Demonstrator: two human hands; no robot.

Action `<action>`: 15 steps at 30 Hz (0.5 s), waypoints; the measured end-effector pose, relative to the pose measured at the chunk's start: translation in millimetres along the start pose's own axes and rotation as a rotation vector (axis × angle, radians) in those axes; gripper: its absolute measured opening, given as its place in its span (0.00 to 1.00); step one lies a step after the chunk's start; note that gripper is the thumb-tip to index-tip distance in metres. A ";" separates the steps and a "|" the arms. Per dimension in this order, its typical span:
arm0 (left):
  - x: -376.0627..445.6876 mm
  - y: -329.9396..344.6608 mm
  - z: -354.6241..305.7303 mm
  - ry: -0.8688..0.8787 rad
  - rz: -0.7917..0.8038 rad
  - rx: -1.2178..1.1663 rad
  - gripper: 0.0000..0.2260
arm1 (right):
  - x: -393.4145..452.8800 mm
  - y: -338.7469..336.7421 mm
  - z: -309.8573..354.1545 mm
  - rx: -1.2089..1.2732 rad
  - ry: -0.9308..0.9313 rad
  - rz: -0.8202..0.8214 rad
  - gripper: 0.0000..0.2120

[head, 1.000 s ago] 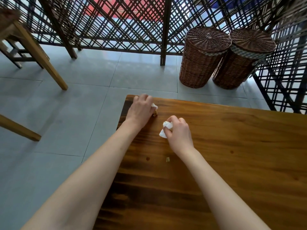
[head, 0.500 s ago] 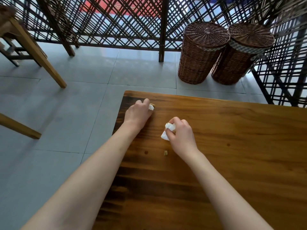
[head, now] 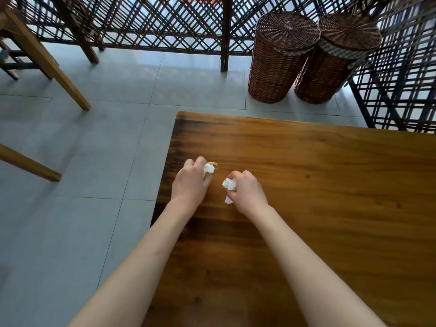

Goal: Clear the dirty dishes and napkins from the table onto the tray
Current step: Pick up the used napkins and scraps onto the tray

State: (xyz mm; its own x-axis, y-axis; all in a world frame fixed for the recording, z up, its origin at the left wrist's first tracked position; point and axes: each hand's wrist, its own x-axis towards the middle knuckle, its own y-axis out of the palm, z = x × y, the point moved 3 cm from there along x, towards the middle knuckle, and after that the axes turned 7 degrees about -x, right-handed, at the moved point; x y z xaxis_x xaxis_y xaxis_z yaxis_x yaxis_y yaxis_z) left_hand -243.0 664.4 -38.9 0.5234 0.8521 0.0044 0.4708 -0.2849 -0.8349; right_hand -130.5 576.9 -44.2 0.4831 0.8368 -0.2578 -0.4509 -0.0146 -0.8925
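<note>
Both forearms reach in from the near edge, bare, over the wooden surface (head: 330,208), converging toward its far-left corner. Near part of the surface shows no dishes, no tray in view (tray must be off-frame, can't tell where).

Right hand (head: 247,192): knuckles up, fingers curled tight round a crumpled white napkin (head: 229,184), a bit of it poking out below the fist too. Hand sits low, at or just above the wood; contact unclear.

Left hand (head: 192,182): slightly farther out, near the left edge, fingers curled over a second white napkin wad (head: 208,168). A small tan scrap (head: 214,164) shows at the fingertips, touching the wad; whether it is gripped or just lying there, cannot tell.

Progress, judged: dishes look already gone from the visible surface, the last napkin bits are gathered in both hands. Left to do: lift both wads, pick up that scrap if loose, carry all to the tray. Late stage, probably.

Farther out: grey tiled floor (head: 94,149), wooden furniture legs (head: 47,64) at far left, two lidded wicker baskets (head: 306,57) side by side touching, dark lattice screen (head: 165,22) behind everything.
</note>
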 end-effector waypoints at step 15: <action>-34.7 4.1 19.4 -0.091 -0.036 -0.084 0.13 | 1.6 13.4 6.7 -0.118 0.079 -0.119 0.08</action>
State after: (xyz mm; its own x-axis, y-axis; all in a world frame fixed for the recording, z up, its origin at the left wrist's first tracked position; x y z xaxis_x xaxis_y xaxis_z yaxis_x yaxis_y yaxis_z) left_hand -273.0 642.2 -53.2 0.4402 0.8977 -0.0193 0.5478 -0.2856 -0.7863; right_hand -140.8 581.7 -54.1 0.5873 0.7910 -0.1716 -0.2979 0.0141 -0.9545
